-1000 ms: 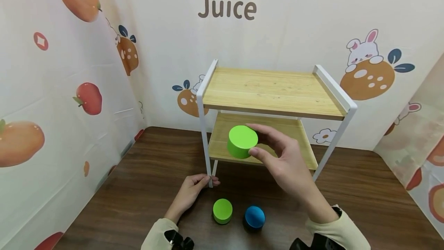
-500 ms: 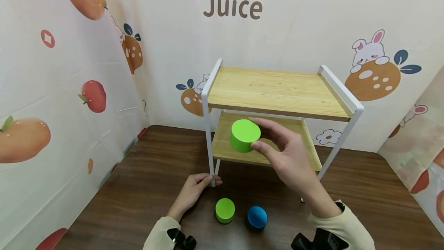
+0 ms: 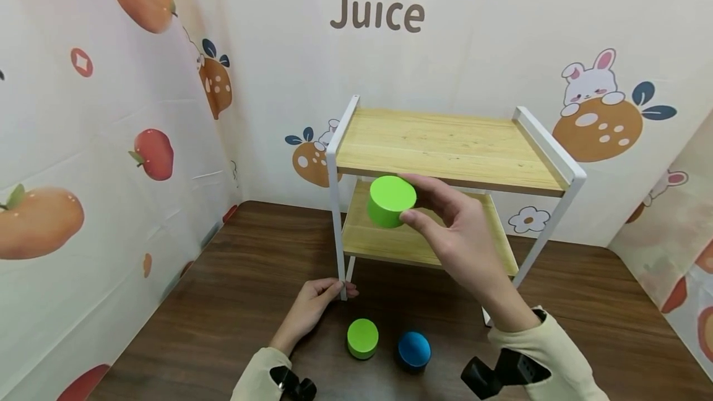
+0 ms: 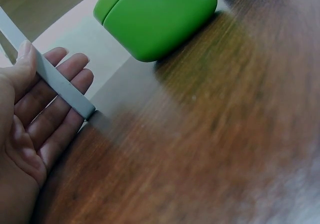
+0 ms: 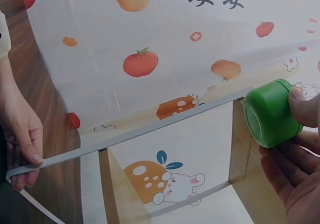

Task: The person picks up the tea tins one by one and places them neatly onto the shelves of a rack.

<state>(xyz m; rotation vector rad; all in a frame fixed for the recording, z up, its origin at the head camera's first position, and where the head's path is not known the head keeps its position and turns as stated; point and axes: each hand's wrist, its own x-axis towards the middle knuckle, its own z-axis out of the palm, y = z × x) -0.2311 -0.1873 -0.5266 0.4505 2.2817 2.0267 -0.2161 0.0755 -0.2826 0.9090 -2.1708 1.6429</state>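
Your left hand (image 3: 314, 302) pinches the flat white bar-shaped leg (image 3: 337, 228) near its foot, thumb one side, fingers the other. Next right: green round lidded plastic-looking container (image 3: 362, 338) on the dark wood-grain counter (image 3: 239, 302). Then a second green round container (image 3: 391, 203), held up in front of the two-tier pale-wood shelf unit (image 3: 445, 141), resting on neither tier. Blue round container (image 3: 414, 349) is on the counter below it. Your right hand (image 3: 465, 234) grips that second green round container, thumb and fingertips at its side. Progress, my read: one lifted, setting it down not done; two on the counter, neither in hand.
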